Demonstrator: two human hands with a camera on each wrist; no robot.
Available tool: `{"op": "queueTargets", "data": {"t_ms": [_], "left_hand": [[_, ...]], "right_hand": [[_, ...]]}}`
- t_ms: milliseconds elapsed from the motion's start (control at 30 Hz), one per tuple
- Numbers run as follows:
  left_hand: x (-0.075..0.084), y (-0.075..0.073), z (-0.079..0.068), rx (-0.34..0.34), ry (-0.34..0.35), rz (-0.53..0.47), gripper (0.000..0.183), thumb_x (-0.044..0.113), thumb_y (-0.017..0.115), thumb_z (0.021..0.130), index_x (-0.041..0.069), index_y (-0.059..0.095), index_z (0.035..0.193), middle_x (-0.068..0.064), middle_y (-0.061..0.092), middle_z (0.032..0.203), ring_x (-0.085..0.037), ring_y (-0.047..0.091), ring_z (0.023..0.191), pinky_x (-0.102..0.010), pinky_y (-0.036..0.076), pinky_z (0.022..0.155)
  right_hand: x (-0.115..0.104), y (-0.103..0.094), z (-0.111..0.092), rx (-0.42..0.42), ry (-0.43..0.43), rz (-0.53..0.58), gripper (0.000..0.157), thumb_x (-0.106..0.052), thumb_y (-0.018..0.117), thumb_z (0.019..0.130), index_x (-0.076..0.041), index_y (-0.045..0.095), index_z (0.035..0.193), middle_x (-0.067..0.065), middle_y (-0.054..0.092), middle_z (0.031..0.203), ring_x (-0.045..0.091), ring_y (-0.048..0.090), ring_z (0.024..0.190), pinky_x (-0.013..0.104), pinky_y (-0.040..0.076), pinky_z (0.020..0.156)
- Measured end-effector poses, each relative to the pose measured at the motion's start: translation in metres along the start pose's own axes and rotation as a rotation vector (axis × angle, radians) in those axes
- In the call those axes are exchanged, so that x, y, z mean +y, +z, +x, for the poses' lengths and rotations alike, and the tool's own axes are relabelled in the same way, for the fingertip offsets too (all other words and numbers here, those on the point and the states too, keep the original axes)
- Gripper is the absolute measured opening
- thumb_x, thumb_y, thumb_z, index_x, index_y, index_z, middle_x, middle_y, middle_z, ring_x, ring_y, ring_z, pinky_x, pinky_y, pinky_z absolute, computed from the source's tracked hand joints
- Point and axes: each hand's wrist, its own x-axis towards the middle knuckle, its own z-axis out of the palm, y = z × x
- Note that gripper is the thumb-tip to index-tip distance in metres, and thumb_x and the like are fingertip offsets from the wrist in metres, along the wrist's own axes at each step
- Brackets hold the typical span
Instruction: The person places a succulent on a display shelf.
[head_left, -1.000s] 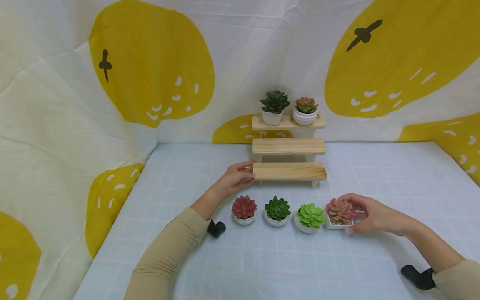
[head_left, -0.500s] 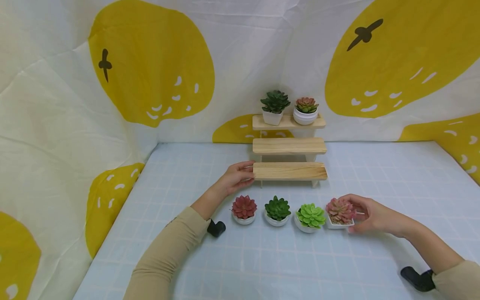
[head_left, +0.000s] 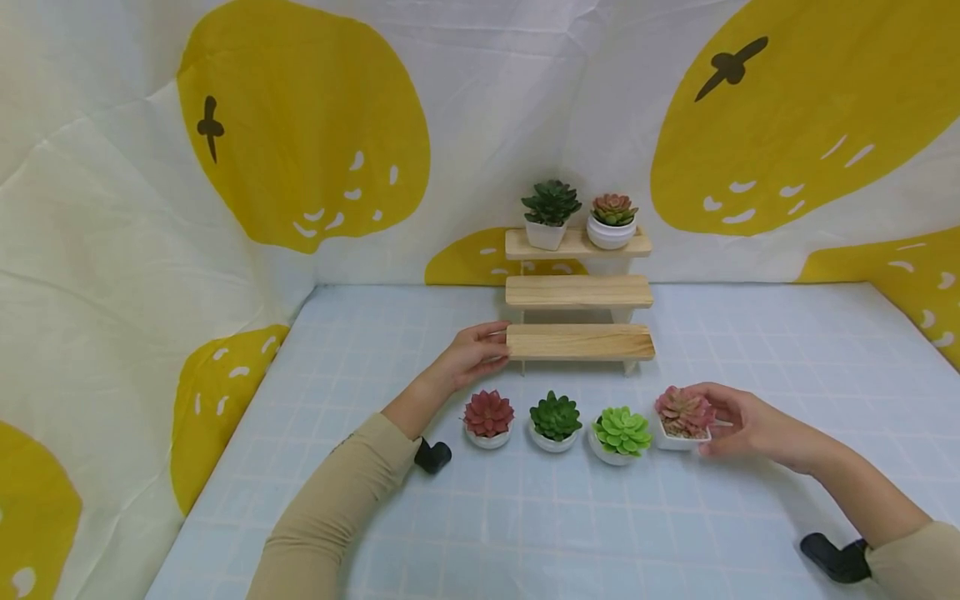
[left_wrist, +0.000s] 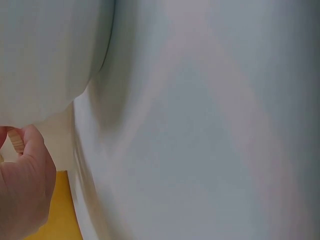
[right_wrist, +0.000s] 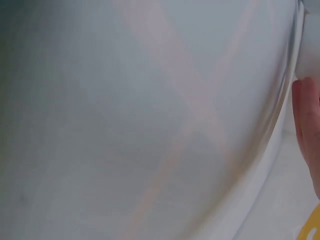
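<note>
At the left end of a three-step wooden shelf [head_left: 579, 342], my left hand [head_left: 471, 358] grips the lowest step between thumb and fingers. The left wrist view has part of that hand [left_wrist: 27, 185] at its left edge, with a bit of wood by the fingers. My right hand [head_left: 738, 423] pinches the white square pot of a pink succulent [head_left: 684, 412] from its right side; the pot is slightly tilted. Left of it stand a light green succulent [head_left: 622, 432], a dark green one [head_left: 555, 417] and a red one [head_left: 488, 414], each in a round white pot.
On the top step stand a dark green succulent [head_left: 551, 204] in a square pot and a reddish-green succulent [head_left: 612, 210] in a round pot. A pale checked cloth [head_left: 525, 533] covers the table. Behind hangs a white curtain [head_left: 495, 100] with yellow fruit prints.
My right hand and the pink succulent have shifted slightly away from me and to the right, and the pot has tilted a little. My left hand has stayed at the shelf.
</note>
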Motion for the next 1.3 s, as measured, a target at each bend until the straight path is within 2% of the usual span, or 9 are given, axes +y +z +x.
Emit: {"op": "queueTargets", "data": {"t_ms": [200, 467, 700, 833, 967, 1133, 1200, 1267, 1300], "left_hand": [[0.001, 0.001, -0.001, 0.002, -0.001, 0.009, 0.053, -0.012, 0.054, 0.087, 0.003, 0.045, 0.137, -0.019, 0.048, 0.133, -0.021, 0.055, 0.098, -0.029, 0.051, 0.081], [0.001, 0.0, 0.0, -0.003, 0.003, 0.005, 0.054, -0.012, 0.053, 0.086, 0.002, 0.044, 0.137, -0.019, 0.047, 0.134, -0.02, 0.054, 0.099, -0.028, 0.051, 0.079], [0.0, -0.001, 0.001, 0.0, 0.006, 0.01, 0.053, -0.012, 0.054, 0.086, 0.003, 0.045, 0.137, -0.019, 0.048, 0.133, -0.02, 0.054, 0.098, -0.029, 0.051, 0.08], [0.0, 0.0, 0.0, 0.004, 0.001, 0.01, 0.053, -0.012, 0.054, 0.086, 0.003, 0.046, 0.136, -0.019, 0.049, 0.132, -0.02, 0.054, 0.098, -0.027, 0.051, 0.078], [0.0, 0.0, 0.001, 0.003, 0.002, 0.009, 0.052, -0.011, 0.054, 0.087, 0.003, 0.046, 0.136, -0.019, 0.049, 0.131, -0.02, 0.055, 0.096, -0.027, 0.051, 0.077], [-0.001, -0.001, 0.001, -0.001, 0.0, 0.009, 0.053, -0.012, 0.054, 0.086, 0.003, 0.046, 0.136, -0.019, 0.049, 0.132, -0.02, 0.054, 0.097, -0.027, 0.051, 0.078], [-0.001, -0.001, 0.001, -0.002, -0.002, 0.008, 0.053, -0.012, 0.054, 0.086, 0.003, 0.045, 0.137, -0.019, 0.048, 0.133, -0.02, 0.054, 0.098, -0.027, 0.051, 0.077], [-0.001, -0.001, 0.001, -0.003, -0.003, 0.006, 0.054, -0.012, 0.054, 0.086, 0.004, 0.045, 0.137, -0.019, 0.048, 0.133, -0.02, 0.054, 0.098, -0.026, 0.051, 0.077], [-0.001, -0.001, 0.001, -0.003, -0.002, 0.006, 0.054, -0.012, 0.054, 0.086, 0.004, 0.045, 0.137, -0.018, 0.048, 0.133, -0.02, 0.054, 0.098, -0.026, 0.051, 0.077]], "right_hand": [[-0.004, -0.003, 0.0, 0.039, 0.017, 0.028, 0.057, -0.001, 0.069, 0.08, -0.011, 0.044, 0.131, -0.015, 0.056, 0.116, 0.001, 0.053, 0.102, 0.023, 0.049, 0.079], [-0.013, -0.008, 0.004, 0.098, 0.121, -0.034, 0.065, -0.01, 0.069, 0.081, 0.001, 0.035, 0.135, -0.009, 0.052, 0.12, 0.0, 0.05, 0.103, 0.026, 0.047, 0.079], [-0.017, -0.01, 0.006, 0.126, 0.121, -0.027, 0.065, -0.01, 0.07, 0.081, 0.0, 0.035, 0.135, -0.015, 0.052, 0.118, -0.003, 0.048, 0.103, 0.022, 0.046, 0.08], [-0.02, -0.013, 0.006, 0.144, 0.121, -0.027, 0.064, -0.01, 0.069, 0.082, 0.0, 0.035, 0.135, -0.014, 0.051, 0.118, -0.005, 0.047, 0.103, 0.021, 0.046, 0.08], [-0.023, -0.017, 0.008, 0.158, 0.115, -0.007, 0.063, -0.008, 0.068, 0.081, 0.003, 0.035, 0.133, -0.014, 0.051, 0.117, -0.008, 0.045, 0.103, 0.019, 0.045, 0.081], [-0.028, -0.019, 0.011, 0.166, 0.114, 0.007, 0.069, -0.007, 0.069, 0.081, 0.008, 0.03, 0.136, -0.013, 0.05, 0.116, -0.011, 0.045, 0.101, 0.016, 0.045, 0.08], [-0.031, -0.02, 0.012, 0.169, 0.119, 0.006, 0.07, -0.007, 0.069, 0.081, 0.01, 0.029, 0.136, -0.01, 0.051, 0.117, -0.009, 0.045, 0.101, 0.017, 0.045, 0.08], [-0.034, -0.021, 0.013, 0.173, 0.132, -0.011, 0.07, -0.008, 0.069, 0.082, 0.009, 0.029, 0.137, -0.003, 0.051, 0.121, 0.002, 0.047, 0.11, 0.018, 0.046, 0.081], [-0.036, -0.022, 0.014, 0.174, 0.137, -0.012, 0.069, -0.009, 0.068, 0.082, 0.008, 0.029, 0.137, -0.002, 0.051, 0.121, 0.004, 0.047, 0.11, 0.018, 0.046, 0.082]]}}
